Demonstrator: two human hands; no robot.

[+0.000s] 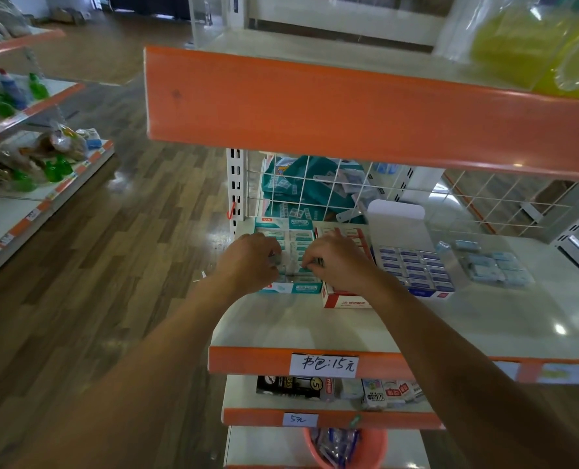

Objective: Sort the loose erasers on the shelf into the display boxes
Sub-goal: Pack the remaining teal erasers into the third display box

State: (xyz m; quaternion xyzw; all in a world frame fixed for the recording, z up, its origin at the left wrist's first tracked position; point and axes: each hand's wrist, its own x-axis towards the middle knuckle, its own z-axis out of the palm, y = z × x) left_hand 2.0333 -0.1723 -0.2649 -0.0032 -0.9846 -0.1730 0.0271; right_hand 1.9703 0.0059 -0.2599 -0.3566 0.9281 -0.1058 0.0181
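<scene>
A teal display box (289,288) full of teal-wrapped erasers stands at the left of the white shelf (315,326). My left hand (252,260) and my right hand (335,260) both hover over it, fingers curled, each pinching a small eraser at the box's front rows. Beside it stands a red display box (345,299), partly hidden by my right wrist. Further right is a blue display box (416,270) filled with blue-labelled erasers. Loose pale-blue erasers (492,267) lie in a heap on the shelf at the right.
An orange-edged upper shelf (349,116) overhangs the work area. A white wire grid (349,194) backs the shelf, with teal bags behind it. Lower shelves hold stationery packs (376,392) and an orange bucket (345,448). Another rack (27,164) stands across the aisle, left.
</scene>
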